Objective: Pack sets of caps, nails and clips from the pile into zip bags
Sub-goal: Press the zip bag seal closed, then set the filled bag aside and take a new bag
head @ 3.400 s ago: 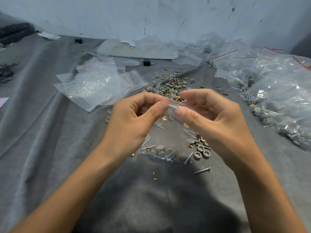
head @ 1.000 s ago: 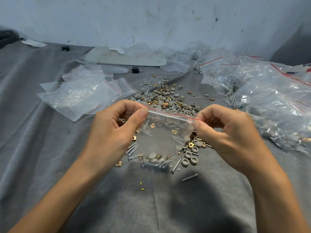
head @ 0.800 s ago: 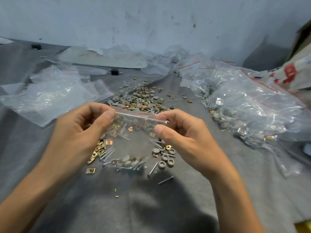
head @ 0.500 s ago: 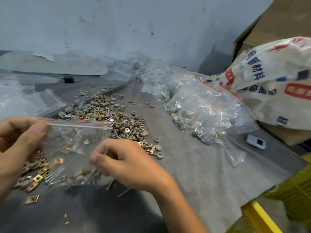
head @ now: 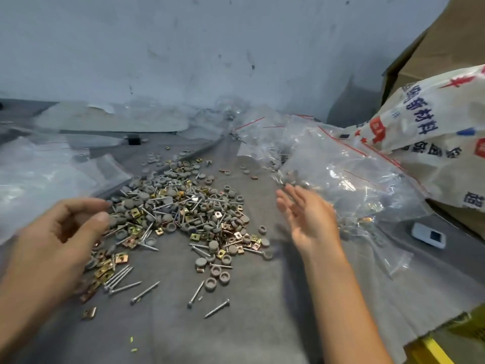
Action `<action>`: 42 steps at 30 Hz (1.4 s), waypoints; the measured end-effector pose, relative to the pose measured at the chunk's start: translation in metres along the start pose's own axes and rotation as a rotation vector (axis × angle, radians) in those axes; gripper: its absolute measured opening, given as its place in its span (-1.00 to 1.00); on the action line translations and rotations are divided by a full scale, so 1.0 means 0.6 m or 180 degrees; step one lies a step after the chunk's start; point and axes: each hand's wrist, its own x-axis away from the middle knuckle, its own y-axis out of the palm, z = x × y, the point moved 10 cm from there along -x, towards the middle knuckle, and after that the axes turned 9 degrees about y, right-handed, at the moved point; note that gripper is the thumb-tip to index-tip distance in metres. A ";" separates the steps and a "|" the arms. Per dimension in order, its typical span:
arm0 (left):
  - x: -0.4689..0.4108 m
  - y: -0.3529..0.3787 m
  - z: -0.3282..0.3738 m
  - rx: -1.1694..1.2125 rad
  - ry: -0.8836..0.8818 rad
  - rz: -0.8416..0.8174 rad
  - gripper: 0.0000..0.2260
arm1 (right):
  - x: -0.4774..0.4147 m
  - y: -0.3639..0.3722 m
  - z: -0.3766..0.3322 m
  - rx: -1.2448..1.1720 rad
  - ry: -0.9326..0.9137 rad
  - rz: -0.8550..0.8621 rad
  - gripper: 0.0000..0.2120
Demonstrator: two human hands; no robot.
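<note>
A: Hands?
B: Left hand is over the left edge of the pile. Fingers loosely curled, thumb and forefinger apart, nothing in them.
A: Touching the parts?
B: Can't tell. It hides whatever is under it.
A: Right?
B: Right hand is just right of the pile, palm facing it. Fingers straight and slightly spread, holding nothing. Motion-blurred.
A: Contact with the bags?
B: Fingertips are at the near-left edge of the filled bags. Touching or not, can't tell.
A: Where do those sit?
B: Heaped right of the pile, running back to the wall. Clear plastic with red zip lines, small hardware visible inside.
A: The pile itself?
B: In the middle of the grey cloth. Grey caps, nails and brass clips, all mixed. It thins out on the near side: several nails lying apart, a few caps clustered, one clip alone at near left.
A: Empty bags?
B: Left of the pile, a loose flat stack of empty bags, beyond the left hand.
A: Anything else?
B: A white printed sack far right of the pile, lying over the far edge of the filled bags. A brown box behind it. A small white device on the cloth, right of the pile, past the filled bags.
</note>
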 end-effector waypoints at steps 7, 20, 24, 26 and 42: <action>-0.063 -0.013 0.002 -0.1960 0.0046 -0.0425 -0.81 | 0.069 0.121 0.097 0.2184 -0.0223 -0.1204 -0.84; -0.160 -0.054 -0.115 -0.2533 -0.0591 -0.0611 -0.71 | 0.091 0.153 0.151 0.2830 -0.0387 -0.1565 -0.84; -0.160 -0.076 -0.100 -0.2395 -0.0488 -0.0439 -0.75 | 0.098 0.160 0.162 0.2940 -0.0389 -0.1693 -0.81; -0.158 -0.088 -0.095 -0.1960 -0.0643 -0.0275 -0.82 | 0.103 0.165 0.164 0.2957 -0.0400 -0.1766 -0.78; 0.001 0.050 0.169 0.2553 -0.1114 -0.0983 -0.75 | 0.152 0.197 0.234 0.1689 0.1006 -0.2311 -0.46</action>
